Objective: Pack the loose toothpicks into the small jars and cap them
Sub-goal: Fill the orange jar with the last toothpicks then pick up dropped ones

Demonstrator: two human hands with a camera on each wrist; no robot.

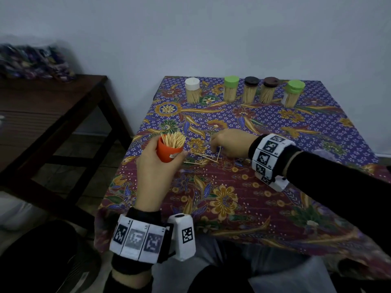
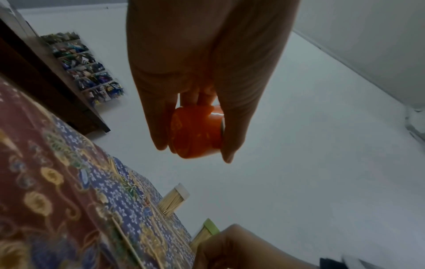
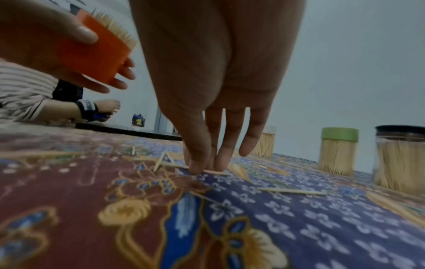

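My left hand [image 1: 171, 149] grips a small orange jar [image 1: 167, 157], lifted and tilted above the left side of the patterned tablecloth [image 1: 232, 197]. The jar is open and packed with toothpicks [image 1: 172, 139]. The left wrist view shows its underside [image 2: 195, 132] between my fingers. My right hand [image 1: 214, 149] reaches down to the cloth, and its thumb and forefinger pinch one toothpick [image 3: 216, 172] lying there. Several loose toothpicks [image 1: 202, 156] lie scattered beside it.
Several capped jars full of toothpicks line the far edge: white cap [image 1: 192, 90], green [image 1: 231, 88], black [image 1: 250, 89], brown [image 1: 269, 89], green [image 1: 293, 93]. A dark wooden table [image 1: 53, 106] stands left. Another person's foot [image 3: 108, 107] shows beyond the table.
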